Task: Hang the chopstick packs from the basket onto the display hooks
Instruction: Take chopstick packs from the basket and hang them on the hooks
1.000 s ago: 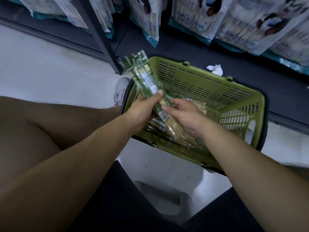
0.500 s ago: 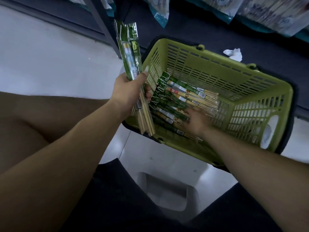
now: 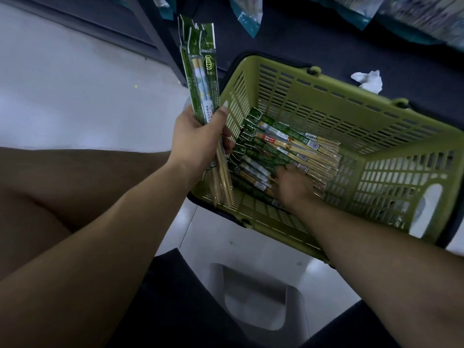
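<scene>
The basket [image 3: 326, 101] sat on the floor before me, open within easy reach. Most packs [image 3: 283, 146] lay heaped on its bottom, green headers toward its left wall. Just outside that wall I held a bundle [image 3: 203, 79] upright, headers up, I think to keep the hang holes together for the hooks. My left hand [image 3: 198, 139] was wrapped round the bundle's middle, thumb across the front. My right hand [image 3: 293, 187] was down on the heap, fingers among the packs. Whether they had one I couldn't tell. A tissue [image 3: 367, 80] lay beyond the basket's far rim.
</scene>
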Action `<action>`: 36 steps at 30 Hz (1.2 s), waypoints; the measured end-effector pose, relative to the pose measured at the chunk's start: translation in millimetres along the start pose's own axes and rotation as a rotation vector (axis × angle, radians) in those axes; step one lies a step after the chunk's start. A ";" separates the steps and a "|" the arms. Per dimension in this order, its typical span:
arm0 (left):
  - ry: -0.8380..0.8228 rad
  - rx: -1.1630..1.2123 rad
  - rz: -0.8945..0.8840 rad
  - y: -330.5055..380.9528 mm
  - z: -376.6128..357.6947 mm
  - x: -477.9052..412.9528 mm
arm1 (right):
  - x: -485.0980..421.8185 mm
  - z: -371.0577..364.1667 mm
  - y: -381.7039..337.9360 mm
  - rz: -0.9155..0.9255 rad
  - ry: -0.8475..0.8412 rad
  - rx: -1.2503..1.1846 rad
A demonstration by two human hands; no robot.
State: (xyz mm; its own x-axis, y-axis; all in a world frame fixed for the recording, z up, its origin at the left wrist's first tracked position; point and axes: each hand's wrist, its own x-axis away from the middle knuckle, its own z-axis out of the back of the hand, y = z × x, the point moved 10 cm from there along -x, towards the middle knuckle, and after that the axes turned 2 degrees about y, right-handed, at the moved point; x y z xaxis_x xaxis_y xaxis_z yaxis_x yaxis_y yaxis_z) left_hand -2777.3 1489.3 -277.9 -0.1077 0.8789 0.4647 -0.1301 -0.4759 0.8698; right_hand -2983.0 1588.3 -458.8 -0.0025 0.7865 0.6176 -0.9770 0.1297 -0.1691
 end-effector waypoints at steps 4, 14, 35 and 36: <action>-0.010 -0.009 -0.009 -0.2 -0.3 1.8 | 2.2 3.3 1.1 -0.006 0.046 -0.036; -0.006 0.027 0.005 -5.8 -1.1 -0.6 | -6.5 14.3 0.9 0.015 0.002 -0.004; -0.057 0.224 0.138 -15.8 -31.2 17.8 | 70.6 179.9 -104.0 0.359 0.313 -0.777; -0.023 0.180 0.134 -14.8 -24.1 15.8 | 72.4 179.0 -102.8 0.362 0.293 -0.847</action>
State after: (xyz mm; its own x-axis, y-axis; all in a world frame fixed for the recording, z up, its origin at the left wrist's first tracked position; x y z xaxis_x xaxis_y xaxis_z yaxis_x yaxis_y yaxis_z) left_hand -2800.9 1509.4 -287.5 -0.0893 0.8096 0.5801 0.0623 -0.5767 0.8146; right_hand -2920.8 1523.8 -259.2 -0.1076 0.9690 0.2225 -0.4497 0.1522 -0.8801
